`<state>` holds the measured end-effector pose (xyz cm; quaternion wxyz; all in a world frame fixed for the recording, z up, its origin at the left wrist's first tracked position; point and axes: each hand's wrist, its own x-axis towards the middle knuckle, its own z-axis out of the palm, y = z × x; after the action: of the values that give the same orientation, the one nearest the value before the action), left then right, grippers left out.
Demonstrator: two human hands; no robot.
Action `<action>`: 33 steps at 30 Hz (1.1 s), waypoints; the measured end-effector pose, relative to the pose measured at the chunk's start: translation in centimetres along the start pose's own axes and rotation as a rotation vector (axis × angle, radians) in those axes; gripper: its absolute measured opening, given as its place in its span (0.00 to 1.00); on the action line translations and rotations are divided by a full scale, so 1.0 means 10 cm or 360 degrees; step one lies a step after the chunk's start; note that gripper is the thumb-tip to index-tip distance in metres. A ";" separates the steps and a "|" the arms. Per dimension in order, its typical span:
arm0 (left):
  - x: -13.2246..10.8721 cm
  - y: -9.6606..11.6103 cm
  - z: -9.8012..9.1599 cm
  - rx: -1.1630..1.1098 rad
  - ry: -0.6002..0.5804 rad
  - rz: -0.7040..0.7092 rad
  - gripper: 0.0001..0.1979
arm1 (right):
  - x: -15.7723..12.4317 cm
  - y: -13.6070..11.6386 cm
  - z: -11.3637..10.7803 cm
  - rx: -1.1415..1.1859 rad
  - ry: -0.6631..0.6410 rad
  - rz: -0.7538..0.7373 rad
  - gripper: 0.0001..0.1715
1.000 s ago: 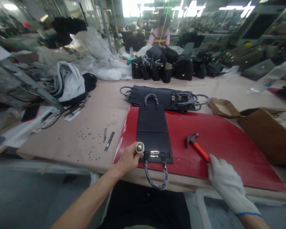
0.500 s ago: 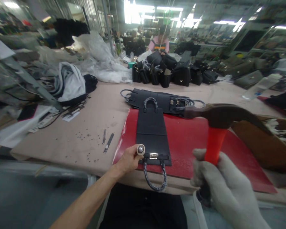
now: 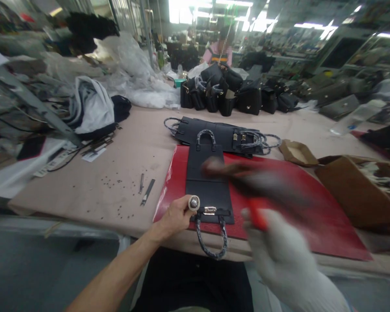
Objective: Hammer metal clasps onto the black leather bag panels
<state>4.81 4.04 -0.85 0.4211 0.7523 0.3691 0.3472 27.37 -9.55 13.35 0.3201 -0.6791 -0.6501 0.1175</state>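
My left hand (image 3: 178, 213) is closed around an upright metal punch (image 3: 194, 202), seen from its rounded top end. It stands at the left edge of a black leather bag panel (image 3: 208, 177), beside a silver clasp (image 3: 209, 210). One handle wrapped in plastic film loops off the panel's near end, another off its far end. In my gloved right hand (image 3: 276, 247) is a claw hammer (image 3: 247, 177) with a red grip, blurred by motion above the panel's right side. The panel lies on a red mat (image 3: 263, 195).
Behind it lie more black panels with handles (image 3: 211, 132). A small tool and a flat strip (image 3: 147, 192) rest at left among scattered bits. Open cardboard boxes (image 3: 354, 186) stand at right. Finished black bags (image 3: 248, 97) and a seated person (image 3: 218, 54) are at the back.
My right hand has swung the hammer left and down toward the punch top. My left hand keeps the punch in nearly the same place on the panel.
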 end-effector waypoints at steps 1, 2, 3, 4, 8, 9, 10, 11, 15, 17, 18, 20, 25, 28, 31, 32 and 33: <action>0.00 0.01 0.00 -0.0026 -0.0021 -0.0004 0.09 | -0.01 0.07 0.06 -0.0107 -0.0066 -0.0037 0.10; 0.01 0.02 0.00 -0.0048 -0.0046 -0.0006 0.08 | -0.02 0.15 0.11 -0.0242 -0.0165 -0.0097 0.11; 0.01 0.03 0.00 -0.0058 -0.0064 -0.0008 0.08 | -0.02 0.23 0.14 -0.0350 -0.0251 -0.0124 0.12; 0.01 0.04 -0.01 -0.0054 -0.0070 -0.0009 0.07 | -0.02 0.31 0.14 -0.0440 -0.0336 -0.0133 0.14; 0.00 0.03 -0.02 -0.0002 -0.0028 -0.0014 0.07 | -0.04 0.74 0.10 -0.0762 -0.0504 0.0138 0.16; 0.00 0.03 -0.02 -0.0008 -0.0028 -0.0010 0.08 | -0.05 0.89 0.10 -0.0891 -0.0517 0.0266 0.15; 0.00 0.02 -0.02 -0.0020 -0.0037 -0.0002 0.08 | -0.05 1.04 0.10 -0.1026 -0.0521 0.0402 0.15; 0.00 0.02 -0.02 -0.0031 -0.0046 0.0012 0.08 | -0.04 1.19 0.11 -0.1136 -0.0520 0.0506 0.15; 0.00 0.01 -0.01 -0.0012 -0.0024 0.0052 0.09 | 0.00 1.58 0.26 -0.1314 -0.0245 0.0395 0.18; -0.01 -0.02 0.00 0.0037 0.0002 0.0038 0.10 | 0.00 1.55 0.42 -0.1195 -0.0018 0.0192 0.23; -0.02 -0.04 0.00 0.0062 0.0005 0.0022 0.10 | 0.00 1.48 0.52 -0.1068 0.0069 0.0106 0.24; -0.04 -0.08 0.00 0.0105 -0.0013 -0.0018 0.10 | -0.02 1.28 0.77 -0.0743 0.0097 -0.0006 0.25; -0.14 -0.20 -0.01 0.0130 -0.0084 0.0178 0.14 | -0.06 0.90 1.27 -0.0465 0.0084 -0.0023 0.30; -0.22 -0.26 -0.01 0.0067 -0.0105 0.0245 0.14 | -0.09 0.87 1.34 -0.0406 0.0181 0.0046 0.31; -0.23 -0.32 0.00 -0.0173 0.0189 -0.0161 0.12 | -0.11 0.89 1.33 -0.0355 0.0211 0.0073 0.31; -0.21 -0.33 -0.01 -0.0288 0.0287 -0.0301 0.13 | -0.11 0.89 1.32 -0.0344 0.0219 0.0076 0.31; -0.20 -0.33 -0.02 -0.0400 0.0356 -0.0403 0.14 | -0.10 0.89 1.32 -0.0337 0.0227 0.0081 0.32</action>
<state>2.79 3.63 -4.09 0.5083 0.5983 0.4588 0.4161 26.85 -6.36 -2.25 0.2889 -0.7319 -0.6171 0.0077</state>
